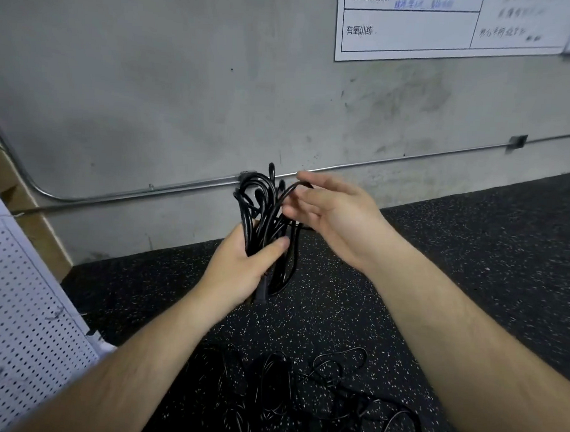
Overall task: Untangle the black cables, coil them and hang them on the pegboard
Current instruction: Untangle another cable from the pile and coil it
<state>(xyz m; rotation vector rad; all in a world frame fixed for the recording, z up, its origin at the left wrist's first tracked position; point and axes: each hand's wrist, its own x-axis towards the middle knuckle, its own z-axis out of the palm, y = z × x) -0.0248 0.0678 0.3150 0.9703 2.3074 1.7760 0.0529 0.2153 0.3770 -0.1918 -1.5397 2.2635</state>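
Note:
A coiled bundle of black cable (261, 205) stands upright in the middle of the view, in front of the grey wall. My left hand (242, 266) grips the bundle's lower half, thumb across the strands, and a plug end sticks out below the palm. My right hand (329, 208) is at the bundle's upper right, its fingers loosely extended with one strand of the cable running over the fingertips. More black cables (328, 390) lie tangled on the floor near the bottom. The white pegboard (20, 328) leans at the left edge.
Black speckled rubber flooring (471, 256) covers the ground. A metal conduit pipe (131, 192) runs along the concrete wall just behind the bundle. A cardboard box (32, 224) stands behind the pegboard. A white printed sheet (416, 29) hangs on the wall at upper right.

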